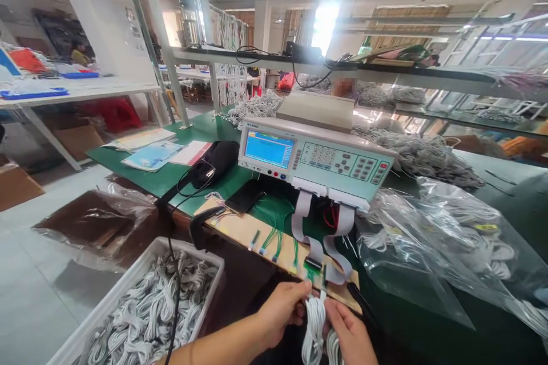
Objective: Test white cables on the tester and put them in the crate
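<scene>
We grip the coiled white cable bundle (314, 319) in both hands, left hand (280, 308) pinching its top, right hand (349, 333) closed beside it, close under the wooden plug board (257, 228) at the green counter (184, 174) edge.

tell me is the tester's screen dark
No, the screen on the cable tester is lit bright blue, while both hands hold a white cable bundle below it.
</scene>
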Demonstrator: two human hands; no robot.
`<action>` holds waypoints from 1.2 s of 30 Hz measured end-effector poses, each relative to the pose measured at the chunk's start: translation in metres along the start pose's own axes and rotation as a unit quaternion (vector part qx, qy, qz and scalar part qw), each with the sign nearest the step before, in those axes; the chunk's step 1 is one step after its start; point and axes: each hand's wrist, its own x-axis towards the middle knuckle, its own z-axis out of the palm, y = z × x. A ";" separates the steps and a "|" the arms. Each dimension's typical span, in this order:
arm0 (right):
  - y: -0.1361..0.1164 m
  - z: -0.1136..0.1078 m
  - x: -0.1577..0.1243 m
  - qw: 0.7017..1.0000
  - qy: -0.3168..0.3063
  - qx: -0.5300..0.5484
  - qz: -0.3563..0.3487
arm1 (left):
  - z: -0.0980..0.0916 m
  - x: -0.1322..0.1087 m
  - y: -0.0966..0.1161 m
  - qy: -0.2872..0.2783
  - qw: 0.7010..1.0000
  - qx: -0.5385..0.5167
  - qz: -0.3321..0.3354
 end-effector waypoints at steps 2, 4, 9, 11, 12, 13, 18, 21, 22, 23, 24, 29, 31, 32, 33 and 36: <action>0.002 -0.001 0.003 1.000 -0.018 -0.001 0.008 | 0.002 0.003 0.001 0.004 1.000 -0.006 -0.006; 0.002 0.001 0.004 1.000 -0.013 0.006 0.009 | 0.003 0.004 0.000 0.003 1.000 -0.013 -0.005; 0.005 0.006 0.004 1.000 0.004 -0.002 -0.018 | 0.003 0.002 0.000 0.011 1.000 0.001 0.019; 0.009 0.007 0.005 1.000 -0.006 0.004 -0.026 | 0.005 0.000 0.000 0.018 0.999 -0.002 0.032; 0.011 0.008 0.005 1.000 -0.010 0.014 -0.025 | 0.006 -0.001 -0.001 0.019 0.999 -0.008 0.036; 0.014 0.008 0.005 0.999 -0.013 0.025 -0.021 | 0.008 -0.002 -0.002 0.018 0.999 -0.016 0.039; 0.016 0.008 0.001 0.999 0.007 0.010 -0.046 | 0.012 -0.008 -0.007 0.003 0.998 -0.041 0.053; 0.007 0.010 -0.008 0.997 0.043 -0.021 -0.064 | 0.009 -0.014 -0.009 0.013 0.998 -0.043 0.049; 0.005 0.011 -0.011 0.997 0.052 -0.015 -0.060 | 0.008 -0.015 -0.010 0.015 0.998 -0.044 0.045; 0.003 0.012 -0.013 0.997 0.059 -0.003 -0.051 | 0.007 -0.016 -0.010 0.016 0.998 -0.046 0.043; 0.002 0.013 -0.015 0.997 0.065 0.013 -0.041 | 0.005 -0.016 -0.011 0.015 0.998 -0.048 0.040; 0.007 0.018 -0.020 0.994 0.083 0.067 -0.018 | 0.005 -0.016 -0.013 0.018 0.998 -0.037 0.044; 0.009 0.019 -0.021 0.994 0.083 0.068 -0.021 | 0.005 -0.015 -0.013 0.023 0.998 -0.023 0.060; 0.009 0.019 -0.021 0.994 0.083 0.062 -0.024 | 0.005 -0.015 -0.014 0.025 0.997 -0.016 0.071; 0.009 0.019 -0.021 0.995 0.084 0.054 -0.026 | 0.004 -0.014 -0.016 0.026 0.996 -0.010 0.081; 0.005 0.016 -0.020 0.995 0.091 0.015 -0.035 | 0.000 -0.011 -0.018 0.027 0.997 0.024 0.074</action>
